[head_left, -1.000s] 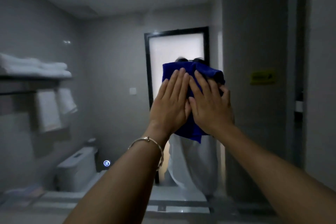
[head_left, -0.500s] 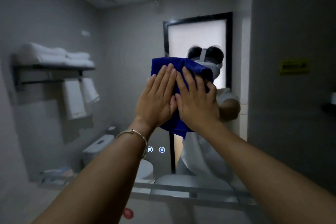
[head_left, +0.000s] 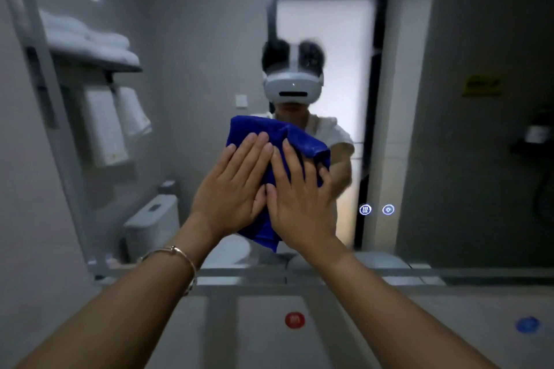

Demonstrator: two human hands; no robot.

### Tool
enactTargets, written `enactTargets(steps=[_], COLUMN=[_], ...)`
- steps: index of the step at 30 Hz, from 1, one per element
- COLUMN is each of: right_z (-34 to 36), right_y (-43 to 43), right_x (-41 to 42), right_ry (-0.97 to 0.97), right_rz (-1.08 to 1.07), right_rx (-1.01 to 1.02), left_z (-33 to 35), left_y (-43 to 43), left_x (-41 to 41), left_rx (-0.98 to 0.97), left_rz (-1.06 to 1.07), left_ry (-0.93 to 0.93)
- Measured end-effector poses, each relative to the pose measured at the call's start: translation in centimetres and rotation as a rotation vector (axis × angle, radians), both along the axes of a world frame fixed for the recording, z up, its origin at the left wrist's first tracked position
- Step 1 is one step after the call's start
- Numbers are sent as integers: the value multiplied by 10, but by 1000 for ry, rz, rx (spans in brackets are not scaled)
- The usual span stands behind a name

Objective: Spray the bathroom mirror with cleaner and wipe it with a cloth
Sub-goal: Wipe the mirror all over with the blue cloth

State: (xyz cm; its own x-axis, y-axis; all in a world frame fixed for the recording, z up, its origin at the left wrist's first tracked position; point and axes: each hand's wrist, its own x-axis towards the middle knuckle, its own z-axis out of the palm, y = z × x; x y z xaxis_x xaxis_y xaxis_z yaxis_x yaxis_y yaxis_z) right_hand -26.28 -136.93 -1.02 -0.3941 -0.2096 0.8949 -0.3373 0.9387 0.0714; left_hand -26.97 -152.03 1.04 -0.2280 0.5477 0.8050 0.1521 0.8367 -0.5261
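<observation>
A crumpled blue cloth is pressed flat against the bathroom mirror, low and near its middle. My left hand lies on the cloth's left half with fingers together and stretched upward. My right hand lies beside it, touching it, palm on the cloth's right half. A thin bracelet circles my left wrist. No spray bottle is in view.
The mirror's lower edge runs just under my wrists, with two lit touch icons at lower right. Below, the wall bears a red dot and a blue dot. The reflection shows a towel shelf, toilet and door.
Both hands have slid the cloth down the mirror toward its lower edge. My view has tilted down, so the mirror's bottom edge and the wall dots now show.
</observation>
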Motion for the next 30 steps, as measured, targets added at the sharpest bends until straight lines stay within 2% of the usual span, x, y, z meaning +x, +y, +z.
enactTargets(steps=[4, 11, 17, 22, 25, 28, 30], right_z=[-31, -52, -68, -82, -97, -121, -134], right_y=[-20, -17, -43, -72, -94, -122, -142], right_x=[9, 28, 40, 32, 27, 24, 22], right_ry=[-79, -255, -353, -322, -233, -153, -139], right_rz=[-55, -30, 41, -54, -68, 3, 52], right_rx=[-4, 54, -99, -128, 42, 303, 392], left_z=[-31, -65, -78, -104, -113, -116, -123], left_y=[-18, -20, -18, -54, -86, -115, -129], left_x=[4, 22, 45, 71, 74, 74, 76], left_rx=[-6, 33, 251, 439, 525, 592, 594], left_rz=[-70, -44, -267, -184, -100, -12, 41], left_ry=[-79, -256, -492, -559, -551, -534, -526])
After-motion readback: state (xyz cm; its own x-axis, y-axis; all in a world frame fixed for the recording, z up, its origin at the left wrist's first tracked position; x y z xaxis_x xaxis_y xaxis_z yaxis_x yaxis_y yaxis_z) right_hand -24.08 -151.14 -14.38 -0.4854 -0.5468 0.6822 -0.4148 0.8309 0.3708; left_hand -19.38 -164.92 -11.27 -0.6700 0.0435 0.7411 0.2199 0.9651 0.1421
